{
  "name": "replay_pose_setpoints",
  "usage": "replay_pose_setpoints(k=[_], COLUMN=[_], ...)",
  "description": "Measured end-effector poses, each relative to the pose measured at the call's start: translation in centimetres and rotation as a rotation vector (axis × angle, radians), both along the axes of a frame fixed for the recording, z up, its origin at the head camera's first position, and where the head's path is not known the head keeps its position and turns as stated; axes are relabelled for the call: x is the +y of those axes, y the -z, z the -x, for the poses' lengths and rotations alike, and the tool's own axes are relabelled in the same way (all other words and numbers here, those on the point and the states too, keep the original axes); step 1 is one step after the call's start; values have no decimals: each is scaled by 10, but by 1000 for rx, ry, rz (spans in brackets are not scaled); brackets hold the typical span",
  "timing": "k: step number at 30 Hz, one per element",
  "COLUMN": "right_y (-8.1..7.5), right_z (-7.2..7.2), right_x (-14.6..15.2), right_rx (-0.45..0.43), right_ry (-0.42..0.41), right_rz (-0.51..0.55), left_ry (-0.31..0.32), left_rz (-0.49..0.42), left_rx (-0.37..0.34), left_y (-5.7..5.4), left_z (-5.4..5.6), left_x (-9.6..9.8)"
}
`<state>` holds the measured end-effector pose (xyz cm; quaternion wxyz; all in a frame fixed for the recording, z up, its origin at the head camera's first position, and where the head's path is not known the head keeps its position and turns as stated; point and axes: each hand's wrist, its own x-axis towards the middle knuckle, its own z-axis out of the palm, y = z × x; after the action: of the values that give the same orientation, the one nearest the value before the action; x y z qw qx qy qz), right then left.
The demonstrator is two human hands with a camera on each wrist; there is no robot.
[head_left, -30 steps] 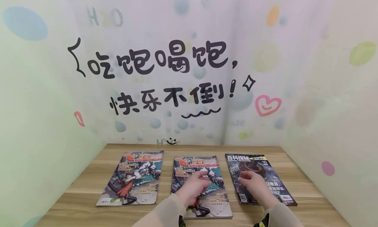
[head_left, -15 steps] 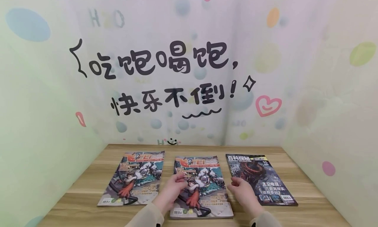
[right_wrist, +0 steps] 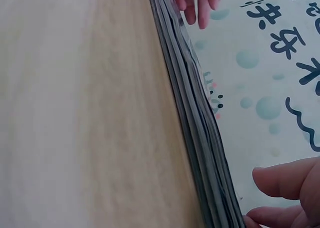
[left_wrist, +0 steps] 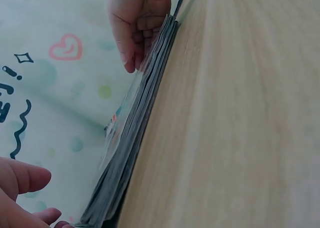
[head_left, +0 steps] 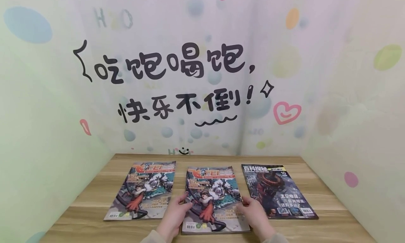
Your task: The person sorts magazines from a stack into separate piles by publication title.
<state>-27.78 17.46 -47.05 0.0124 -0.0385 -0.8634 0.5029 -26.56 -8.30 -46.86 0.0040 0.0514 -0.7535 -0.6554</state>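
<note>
A magazine [head_left: 215, 197] with a figure in red gloves on its cover lies flat at the middle front of the table. At its left edge is my left hand [head_left: 172, 213], fingertips low by the side and thumb raised over the cover. Opposite, my right hand [head_left: 255, 215] has its fingers at the right edge, its thumb also up. Several thin layers show along the magazine's side [left_wrist: 142, 107] in the left wrist view. From the right wrist, the thumb [right_wrist: 285, 178] stands apart from the cover while a fingertip meets the edge. Both palms are partly hidden.
On the left lies a magazine [head_left: 143, 192] with the same cover. A darker magazine [head_left: 278, 186] lies on the right, slightly turned. The wooden table [head_left: 82, 215] ends at a printed back wall [head_left: 202, 141], with pale walls on both sides.
My left hand has moved left and back from over the middle magazine to its left edge. My right hand has come left off the dark magazine to the middle one's right edge.
</note>
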Motion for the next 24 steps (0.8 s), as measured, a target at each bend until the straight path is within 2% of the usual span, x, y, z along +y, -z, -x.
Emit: replay_pose_setpoints(k=[4,8,11,18,24], right_y=[4,7,9,8,9], right_z=[-3,-5,-6,-8,-8], right_x=[0,-2,-4,-7,-8], right_rx=[49,106,120,115,129], right_ry=[10,7,7,4,-5], right_rz=[-38,-54,-50,-64,-58], left_ry=[5,21,19,6,-2], left_rz=[25,45,64,153,92], left_rx=[-33,9,45,2,27], left_y=[7,12,14,12,11], left_z=[-1,-4,-5,-7,-8], left_x=[-2,-2,-2,0,-1])
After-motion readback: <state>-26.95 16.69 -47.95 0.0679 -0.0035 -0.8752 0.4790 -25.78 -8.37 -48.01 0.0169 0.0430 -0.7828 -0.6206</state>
